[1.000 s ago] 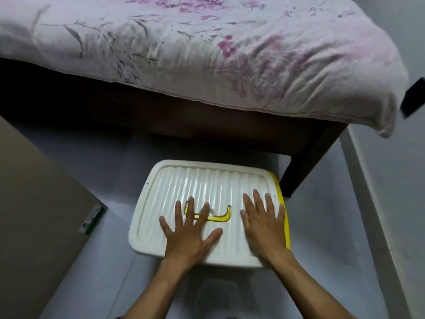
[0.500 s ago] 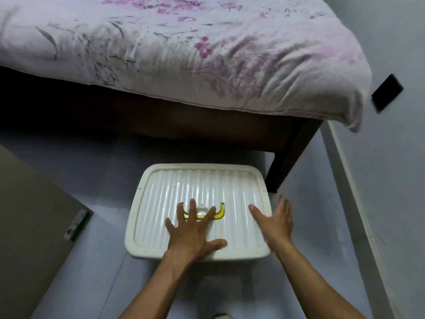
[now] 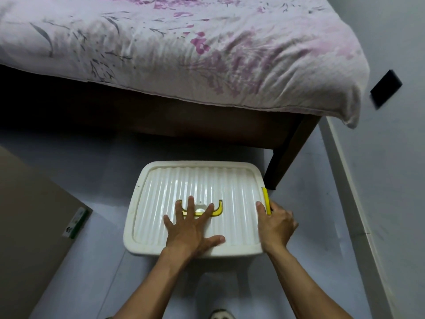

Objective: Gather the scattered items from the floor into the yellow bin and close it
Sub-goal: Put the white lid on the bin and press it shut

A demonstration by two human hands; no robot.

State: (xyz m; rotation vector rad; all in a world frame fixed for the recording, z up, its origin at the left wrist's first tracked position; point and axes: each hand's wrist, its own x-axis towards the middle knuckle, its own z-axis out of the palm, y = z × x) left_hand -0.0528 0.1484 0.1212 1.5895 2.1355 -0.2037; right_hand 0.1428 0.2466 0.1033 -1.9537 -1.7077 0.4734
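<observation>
1. Head view: the bin [image 3: 232, 264] stands on the floor [image 3: 305, 226] at centre, just in front of the bed [image 3: 184, 54]. Only a little of its body shows, in shadow under the lid's near edge.
2. The white ribbed lid [image 3: 207, 180] lies flat over the bin and covers it. A yellow handle [image 3: 218, 209] sits in the middle of the lid.
3. The left hand [image 3: 190, 229] lies flat on the lid towards 6 o'clock, fingers straight and spread. Its fingertips cover the left part of the handle. It grasps nothing.
4. The right hand [image 3: 276, 224] is at the lid's 3 o'clock edge. Its thumb rests on top of the lid and its fingers curl down over the side, gripping the edge.
5. A yellow clip [image 3: 266, 200] stands along that same edge, just beyond the right hand and touching it.
6. A dark bed leg [image 3: 289, 153] stands at 1 o'clock from the bin, near its far right corner.
7. A brown board [image 3: 30, 226] lies at 9 o'clock, apart from the bin.
8. A black plate [image 3: 385, 88] is on the wall at 2 o'clock.
</observation>
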